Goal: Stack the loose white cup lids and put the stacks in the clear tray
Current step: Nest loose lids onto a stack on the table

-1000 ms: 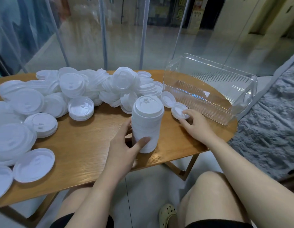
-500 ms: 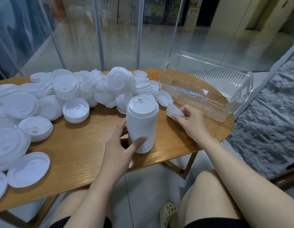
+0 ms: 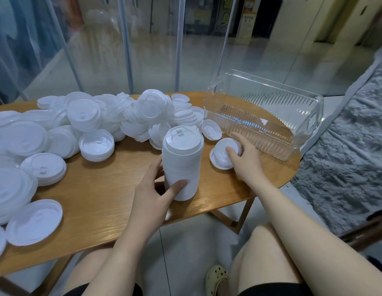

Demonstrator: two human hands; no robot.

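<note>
Head view only. Left hand wraps thumb & fingers round the tall lid stack, which stands upright on the desk near its front edge; grip narrow on the stack, prob. to keep it from tipping while more go on. Right hand has fingers curled on a loose lid lying w/ another just beside the stack, close to the clear tray; that grip holds the lid, likely next for the top. Tray sits at the desk's right end, no lids inside yet. Big lid pile spreads behind & left, so most of the job looks undone.
</note>
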